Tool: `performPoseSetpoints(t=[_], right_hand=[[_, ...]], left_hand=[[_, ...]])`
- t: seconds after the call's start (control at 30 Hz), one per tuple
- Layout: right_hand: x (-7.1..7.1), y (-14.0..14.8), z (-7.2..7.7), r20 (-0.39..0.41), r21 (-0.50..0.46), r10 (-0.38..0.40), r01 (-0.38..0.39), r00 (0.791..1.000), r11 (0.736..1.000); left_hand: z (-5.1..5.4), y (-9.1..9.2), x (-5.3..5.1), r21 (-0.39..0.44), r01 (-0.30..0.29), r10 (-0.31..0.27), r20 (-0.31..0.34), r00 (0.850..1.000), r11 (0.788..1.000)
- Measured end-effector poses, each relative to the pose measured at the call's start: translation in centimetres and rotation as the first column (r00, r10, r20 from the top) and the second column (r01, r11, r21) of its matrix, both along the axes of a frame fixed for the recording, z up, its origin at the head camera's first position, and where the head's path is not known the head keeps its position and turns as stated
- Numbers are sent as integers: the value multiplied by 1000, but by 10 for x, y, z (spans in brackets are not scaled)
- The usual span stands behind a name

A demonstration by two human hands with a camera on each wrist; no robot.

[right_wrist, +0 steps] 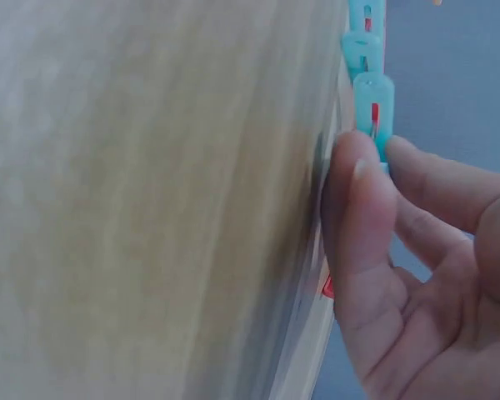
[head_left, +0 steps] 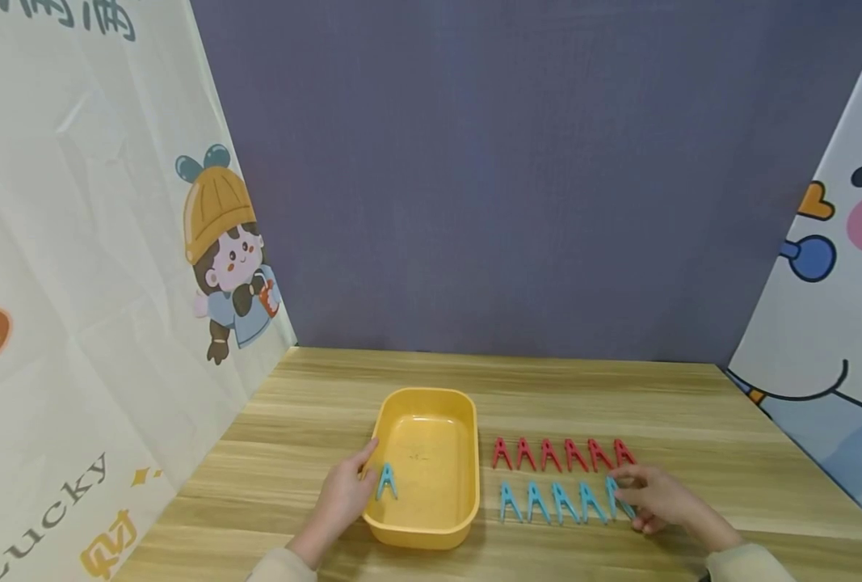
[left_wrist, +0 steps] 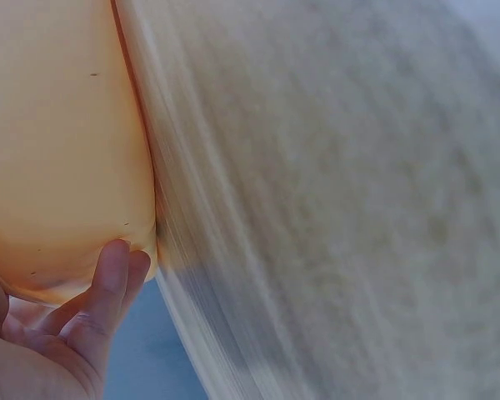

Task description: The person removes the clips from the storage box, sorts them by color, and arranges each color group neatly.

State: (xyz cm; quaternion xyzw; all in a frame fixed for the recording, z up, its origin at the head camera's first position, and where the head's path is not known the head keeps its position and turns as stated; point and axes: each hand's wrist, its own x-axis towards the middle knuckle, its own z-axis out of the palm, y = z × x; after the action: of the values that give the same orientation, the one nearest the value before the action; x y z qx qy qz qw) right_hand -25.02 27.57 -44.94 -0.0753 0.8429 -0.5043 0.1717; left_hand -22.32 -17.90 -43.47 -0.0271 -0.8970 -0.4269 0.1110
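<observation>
A yellow plastic tub (head_left: 474, 477) sits on the wooden table, with one blue clothespin (head_left: 387, 482) lying inside near its left wall. My left hand (head_left: 343, 489) grips the tub's left rim; its fingers press against the outer wall in the left wrist view. To the tub's right runs a row of blue clothespins (head_left: 536, 503), below a row of red clothespins (head_left: 547, 455). At the right end of the blue row, my right hand (head_left: 656, 495) pinches the last blue clothespin (head_left: 611, 487) between thumb and finger, partly hiding it.
The wooden table (head_left: 314, 388) ends at a dark grey-blue back panel (head_left: 503, 178). A printed white sheet (head_left: 96, 242) stands on the left, and another printed panel (head_left: 823, 323) on the right. The red row lies close beyond my right fingers.
</observation>
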Motion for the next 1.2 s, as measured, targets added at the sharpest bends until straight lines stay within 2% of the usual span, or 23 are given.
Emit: performPoseSetpoints(t=[0.23,0.7,0.83,1.03,1.2], right_hand=[[1,-1,0,-7,6,35,-35,999,999],[4,-9,2,-39,118,-32,36,999,992],[3,-8,1,-54,132,-24,31,998,991],[3,-6,4,-58,124,18,-10,998,992],[-3,-4,14,-84,75,111,-105,990,992]], left_hand=[[1,-1,1,0,3,-3,5,1000,1000],[-1,-4,0,25,13,-13,-3,1000,1000],[-1,-4,0,17,5,-4,-5,1000,1000],[-1,-4,1,32,19,-19,-2,1000,999],[-2,-4,1,34,19,-19,-2,1000,999]])
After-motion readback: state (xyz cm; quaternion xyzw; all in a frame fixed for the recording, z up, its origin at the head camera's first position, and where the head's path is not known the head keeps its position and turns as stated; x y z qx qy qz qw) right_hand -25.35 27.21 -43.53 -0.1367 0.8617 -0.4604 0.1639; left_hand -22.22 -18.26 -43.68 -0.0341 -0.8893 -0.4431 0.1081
